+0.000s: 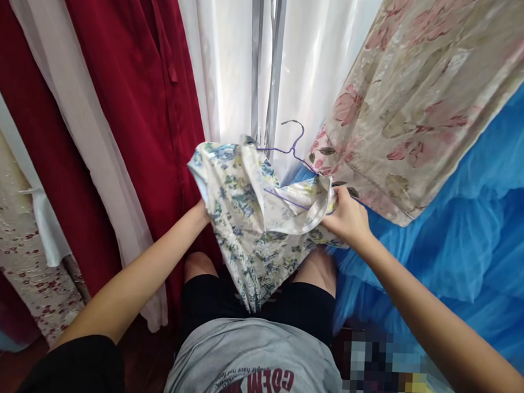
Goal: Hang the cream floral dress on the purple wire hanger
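Observation:
A white garment with a blue and yellow flower print (252,219) hangs between my two hands over my knees. A thin purple wire hanger (293,141) pokes out of its top, its hook pointing up toward the curtain. My left hand (202,208) is tucked under the garment's left edge, so its fingers are hidden by the cloth. My right hand (347,217) is closed on the garment's right edge, close to the hanger's arm.
A dark red curtain (127,98) and a sheer white curtain (311,59) hang ahead. A beige cloth with pink flowers (422,99) drapes at the upper right over a blue netting (481,241). A spotted wall is at far left.

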The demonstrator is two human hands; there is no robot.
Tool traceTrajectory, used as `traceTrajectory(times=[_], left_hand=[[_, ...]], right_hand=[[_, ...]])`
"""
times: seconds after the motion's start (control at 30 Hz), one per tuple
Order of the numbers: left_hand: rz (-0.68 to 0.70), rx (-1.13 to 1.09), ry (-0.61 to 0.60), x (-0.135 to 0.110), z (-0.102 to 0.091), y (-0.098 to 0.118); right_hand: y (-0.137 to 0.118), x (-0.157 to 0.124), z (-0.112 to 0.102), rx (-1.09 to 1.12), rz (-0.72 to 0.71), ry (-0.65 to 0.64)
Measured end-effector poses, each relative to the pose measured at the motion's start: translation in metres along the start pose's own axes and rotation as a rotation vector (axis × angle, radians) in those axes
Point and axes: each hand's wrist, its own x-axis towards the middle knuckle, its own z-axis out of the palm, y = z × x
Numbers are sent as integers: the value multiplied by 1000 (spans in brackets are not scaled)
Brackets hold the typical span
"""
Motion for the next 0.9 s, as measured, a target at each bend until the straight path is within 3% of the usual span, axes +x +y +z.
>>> traceTrajectory(times=[0.1, 0.2, 0.3, 0.43, 0.5, 0.57, 0.67, 0.7, 0.77, 0.9], left_hand=[[-51, -186, 55, -12, -12, -22], [44, -191, 165, -32, -18, -42], [6, -118, 179, -56, -23, -58], [-59, -131, 223, -87, -23, -69], [-57, -143, 220, -100, -18, -73], [-72, -139, 227, -111, -11, -78], [-87, -139, 288, -125, 0, -88], [-78, -144, 305, -129, 4, -91], [-60, -149, 328, -134, 8, -96], [-45, -95, 333, -136, 7, -93]], right_hand=[[-1, 25, -11, -40, -24, 14], [-17, 37, -17, -55, -149, 14], [-25, 36, -19, -64, -238, 28], [-10, 27, -19, -28, -362, 38], [-5, 16, -16, -12, -407, 67], [-9, -6, -5, 27, -396, 199], [-33, -60, 29, 241, -256, 483], [-43, -79, 44, 361, -202, 519], [-63, -109, 76, 560, -79, 388], [-82, -125, 123, 645, 70, -276]])
